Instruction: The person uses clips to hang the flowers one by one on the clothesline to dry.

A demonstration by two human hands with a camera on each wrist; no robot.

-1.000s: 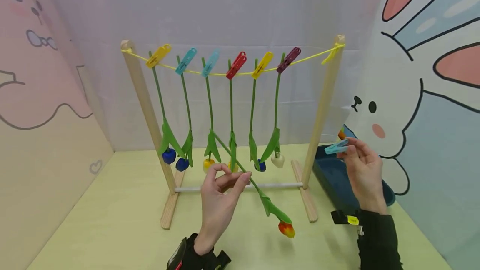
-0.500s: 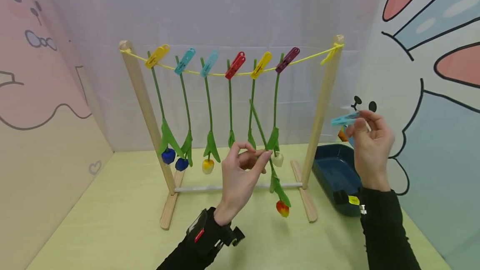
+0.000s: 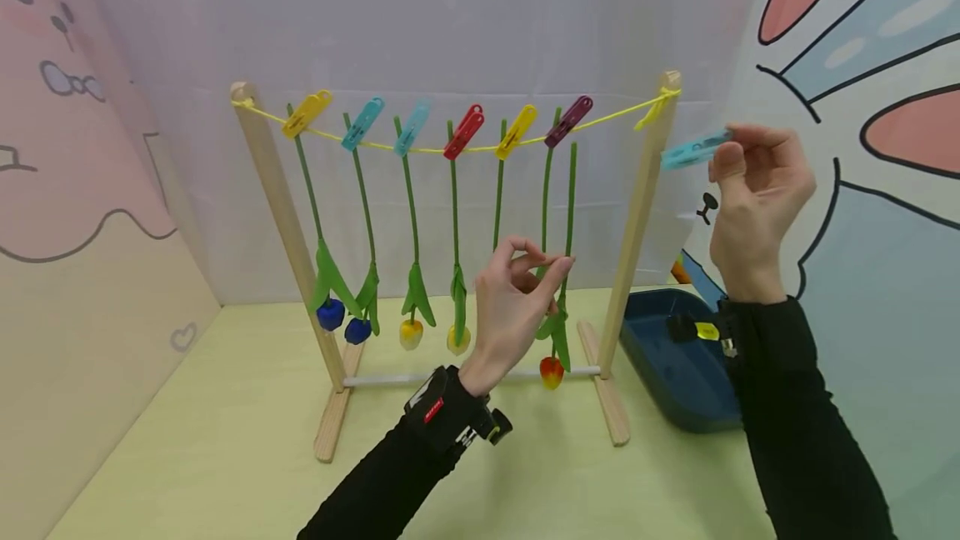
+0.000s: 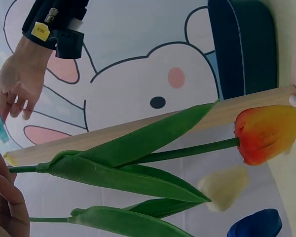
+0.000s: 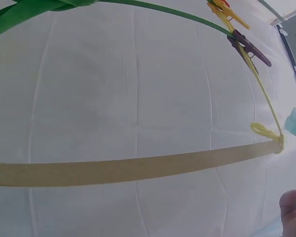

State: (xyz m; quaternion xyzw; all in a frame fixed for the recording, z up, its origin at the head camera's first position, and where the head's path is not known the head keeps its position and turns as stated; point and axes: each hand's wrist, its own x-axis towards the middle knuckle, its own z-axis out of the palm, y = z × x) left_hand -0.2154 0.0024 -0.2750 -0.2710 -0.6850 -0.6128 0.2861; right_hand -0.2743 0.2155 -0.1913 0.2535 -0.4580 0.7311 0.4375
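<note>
My left hand (image 3: 517, 302) pinches the green stem of an artificial tulip (image 3: 551, 372) whose red-orange bloom hangs down; its bare stem end points up just below the yellow string (image 3: 615, 114). In the left wrist view the same tulip (image 4: 269, 133) fills the middle, its leaves spread along the stem. To the right of the wooden frame, my right hand (image 3: 761, 207) holds a light blue clothespin (image 3: 696, 152) between thumb and fingers. Nearest the held stem on the string is a dark purple clothespin (image 3: 568, 122), which clips a white tulip (image 4: 224, 187).
Several upside-down tulips hang from the string by clothespins, among them a red clothespin (image 3: 464, 132) and a yellow clothespin (image 3: 307, 113). The string runs between two wooden posts (image 3: 637, 223). A dark blue tray (image 3: 675, 407) lies right of the frame on the table (image 3: 225, 440).
The left hand has moved right and up, swinging the tulip from slanted to nearly upright. My right hand has risen from beside the tray to string height, still holding the light blue clothespin.
</note>
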